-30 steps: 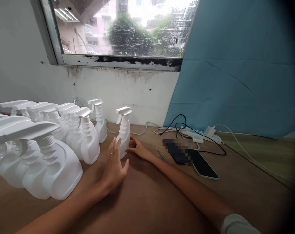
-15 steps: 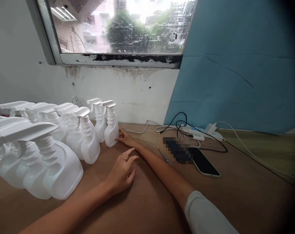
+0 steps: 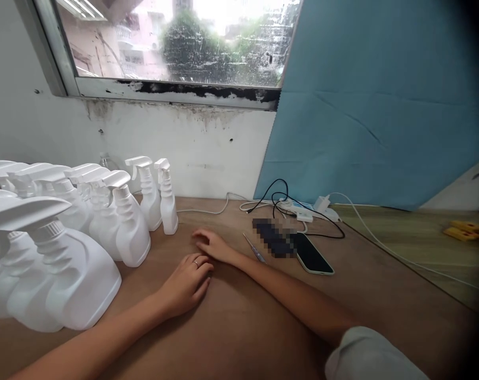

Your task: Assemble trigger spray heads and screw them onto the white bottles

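Observation:
My left hand, a ring on one finger, rests on the table with loosely bent fingers and nothing in them. Just beyond it lies my right hand, fingers and thumb apart, holding nothing. The white spray bottle nearest my right hand stands upright, a small gap from the fingertips, its trigger head turned mostly end-on to me. Close beside it on the left is another white spray bottle. Several more stand in rows at left, among them a nearer bottle and a large front bottle.
Right of my hands lie a screwdriver-like tool, a blurred-out dark object and a phone. Behind them, black and white cables run to a power strip. Yellow objects sit at far right. A wall and window close off the back.
My right hand has come off the end spray bottle and drawn back toward me. That bottle has turned to a narrower side. My left fingers have lowered. The view has swung right.

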`<state>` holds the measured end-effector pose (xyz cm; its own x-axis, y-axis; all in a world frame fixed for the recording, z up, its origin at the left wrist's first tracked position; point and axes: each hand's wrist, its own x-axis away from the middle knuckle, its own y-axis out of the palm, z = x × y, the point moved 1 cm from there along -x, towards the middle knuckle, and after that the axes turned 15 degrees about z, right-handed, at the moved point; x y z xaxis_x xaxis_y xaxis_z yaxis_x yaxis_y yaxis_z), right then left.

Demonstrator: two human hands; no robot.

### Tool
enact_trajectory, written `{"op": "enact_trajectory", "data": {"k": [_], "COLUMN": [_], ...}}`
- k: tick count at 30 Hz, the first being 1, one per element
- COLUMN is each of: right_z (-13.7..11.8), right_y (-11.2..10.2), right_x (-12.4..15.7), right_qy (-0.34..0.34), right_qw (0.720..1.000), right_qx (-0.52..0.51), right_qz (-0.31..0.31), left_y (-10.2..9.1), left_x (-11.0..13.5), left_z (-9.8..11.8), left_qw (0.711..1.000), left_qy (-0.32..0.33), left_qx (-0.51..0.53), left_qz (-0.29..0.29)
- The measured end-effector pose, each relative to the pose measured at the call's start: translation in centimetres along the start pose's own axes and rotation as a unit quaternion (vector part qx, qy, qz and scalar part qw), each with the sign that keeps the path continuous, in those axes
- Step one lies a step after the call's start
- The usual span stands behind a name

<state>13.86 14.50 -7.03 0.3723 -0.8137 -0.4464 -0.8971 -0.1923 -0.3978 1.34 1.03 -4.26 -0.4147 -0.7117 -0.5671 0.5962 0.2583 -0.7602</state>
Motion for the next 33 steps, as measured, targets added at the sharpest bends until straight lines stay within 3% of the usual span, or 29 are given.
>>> {"op": "enact_trajectory", "data": {"k": [2, 5, 33], "right_z": [-1.0, -2.2, -3.2], "right_y": [-1.6, -3.3, -3.7], "right_x": [2.6, 5.2, 5.5], "right_qy": [-0.126, -0.186, -0.180], "right_qw": [0.987, 0.961, 0.956], "right_qx": [0.088, 0.183, 0.208], "right_qz": [-0.056, -0.094, -0.098], "left_y": [0.0, 0.0, 0.0], "left_x": [0.0, 0.0, -0.2], "left_z": [-0.1, -0.1, -0.2], "left_qw": [1.000, 1.000, 1.000], "left_qy": [0.003, 0.007, 0.016], "left_qx": [-0.002, 0.001, -0.006], "left_qz": [-0.002, -0.004, -0.013]}}
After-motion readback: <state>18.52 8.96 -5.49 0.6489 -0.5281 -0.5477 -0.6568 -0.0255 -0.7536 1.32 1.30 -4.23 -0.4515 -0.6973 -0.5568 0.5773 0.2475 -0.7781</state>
